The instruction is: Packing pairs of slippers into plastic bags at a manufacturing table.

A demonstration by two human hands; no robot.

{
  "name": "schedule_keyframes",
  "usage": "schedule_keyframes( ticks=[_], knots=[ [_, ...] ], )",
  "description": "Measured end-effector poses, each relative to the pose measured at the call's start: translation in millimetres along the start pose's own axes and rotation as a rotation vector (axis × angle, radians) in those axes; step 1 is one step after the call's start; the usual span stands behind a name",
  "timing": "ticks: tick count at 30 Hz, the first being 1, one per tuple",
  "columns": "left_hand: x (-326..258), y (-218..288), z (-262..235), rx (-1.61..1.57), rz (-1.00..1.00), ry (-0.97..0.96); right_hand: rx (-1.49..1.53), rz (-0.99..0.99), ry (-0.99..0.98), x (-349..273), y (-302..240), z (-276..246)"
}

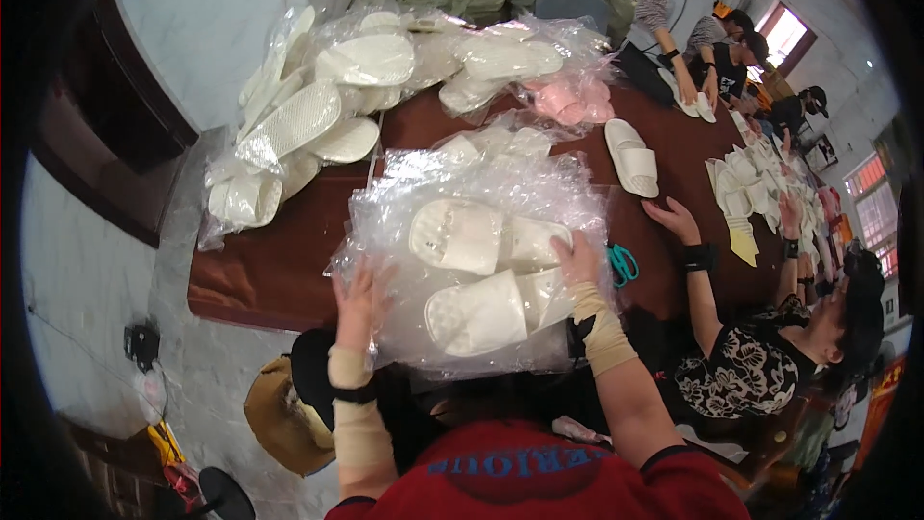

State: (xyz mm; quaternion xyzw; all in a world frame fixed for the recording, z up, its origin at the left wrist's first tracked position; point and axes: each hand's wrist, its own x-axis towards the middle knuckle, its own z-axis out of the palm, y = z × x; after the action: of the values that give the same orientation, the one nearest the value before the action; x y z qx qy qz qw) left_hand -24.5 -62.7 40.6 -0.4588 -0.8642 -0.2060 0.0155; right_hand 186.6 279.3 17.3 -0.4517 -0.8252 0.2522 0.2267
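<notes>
A pair of white slippers (470,236) lies side by side on a stack of clear plastic bags (404,337) in front of me. At the heel ends, my right hand (579,265) grips the slippers, its thumb over the nearer edge of the upper one. My left hand (360,300) is at the left edge of the plastic, fingers stretched and apart, partly seen through film. Whether the slippers are inside a bag or only on top cannot be made out. Both my wrists have beige wraps.
Bagged white slippers (366,60) are heaped on the brown-covered table (260,279), with pink slippers (568,99) beside them. Teal-handled scissors (623,265) lie right of the bags. A co-worker's hand (677,221) reaches near a loose white slipper (631,159). An open carton (279,419) stands below left.
</notes>
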Motion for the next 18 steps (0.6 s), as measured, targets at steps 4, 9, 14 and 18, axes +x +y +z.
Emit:
schedule_keyframes(
  ticks=[4, 9, 14, 18],
  knots=[
    [-7.4, -17.2, -49.2, -0.087, -0.236, 0.252, -0.005, 0.043, -0.032, -5.1, -10.5, 0.3],
    [25.5, 25.5, 9.3, 0.044, -0.187, 0.038, 0.066, 0.013, 0.029, -0.3, -8.6, -1.4],
    [20.4, 28.0, 56.3, 0.129, -0.264, 0.066, 0.144, -0.156, 0.136, 30.9, 7.4, -72.1],
    [19.4, 28.0, 52.5, 0.138, -0.274, 0.073, 0.032, -0.235, 0.236, 85.6, 34.3, -160.2]
  ],
)
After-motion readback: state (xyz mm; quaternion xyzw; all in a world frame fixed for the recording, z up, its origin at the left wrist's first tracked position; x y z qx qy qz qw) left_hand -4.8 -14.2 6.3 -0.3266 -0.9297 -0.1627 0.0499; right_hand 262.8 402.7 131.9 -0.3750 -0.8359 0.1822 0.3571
